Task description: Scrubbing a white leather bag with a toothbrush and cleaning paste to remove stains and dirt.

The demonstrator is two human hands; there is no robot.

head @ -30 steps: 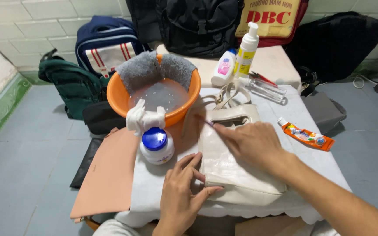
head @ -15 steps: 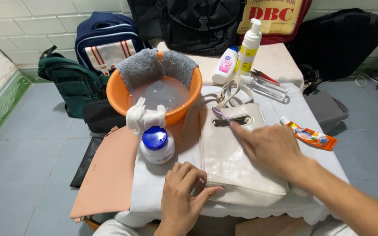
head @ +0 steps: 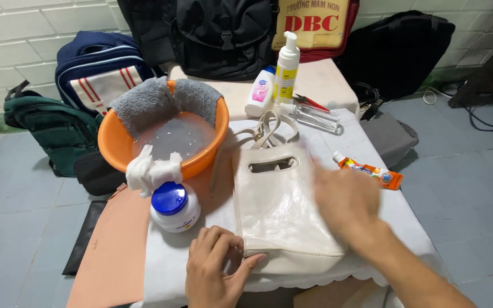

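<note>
A glossy white handbag (head: 275,199) lies flat on a cloth-covered low table (head: 406,219), its strap toward the far side. My left hand (head: 215,271) is at the bag's near left corner, thumb pressed on the edge and fingers curled on the cloth. Over the bag's right side my right hand (head: 346,199) is motion-blurred, back up and fingers curled. The purple toothbrush it held a moment ago is lost in the blur.
An orange basin (head: 109,151) of water with grey cloths (head: 144,102) stands far left, with a blue-lidded jar (head: 172,205) in front of it. A toothpaste tube (head: 366,170) lies to the right. Bottles (head: 286,68) stand behind the bag. Backpacks (head: 47,128) line the wall.
My right hand has swept from the bag's handle slot toward the right and nearer. My view has shifted right. The left hand stays at the corner.
</note>
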